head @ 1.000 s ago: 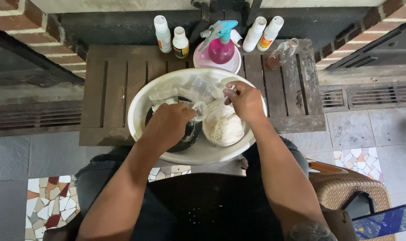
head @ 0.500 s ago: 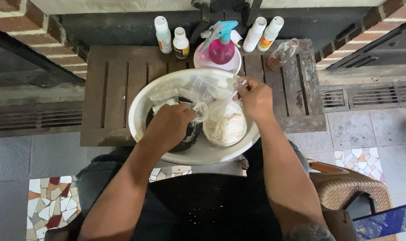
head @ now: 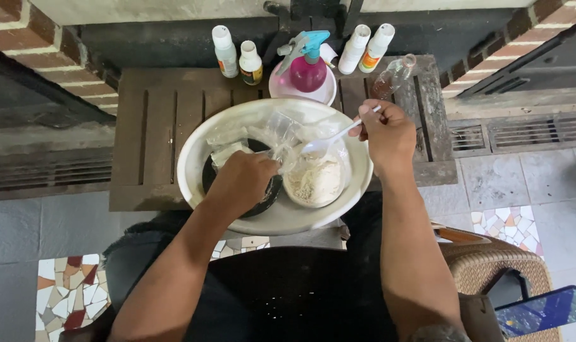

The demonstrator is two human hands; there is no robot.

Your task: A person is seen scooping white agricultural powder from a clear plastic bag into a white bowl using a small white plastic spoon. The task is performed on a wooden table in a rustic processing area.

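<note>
A wide white basin rests on a dark slatted wooden table. Inside it are a black round dish, crumpled clear plastic bags and a clear bag of whitish powder. My left hand grips the edge of the powder bag over the black dish. My right hand holds a white plastic spoon by its handle, its bowl above the powder.
Behind the basin stand two small white bottles, a pink spray bottle with a teal trigger in a white bowl, two more white bottles and a clear bottle. A wicker seat and a phone are at lower right.
My right hand has lifted and moved right, out of the bag, bringing the white spoon up over the powder. My left hand keeps its grip on the bag.
</note>
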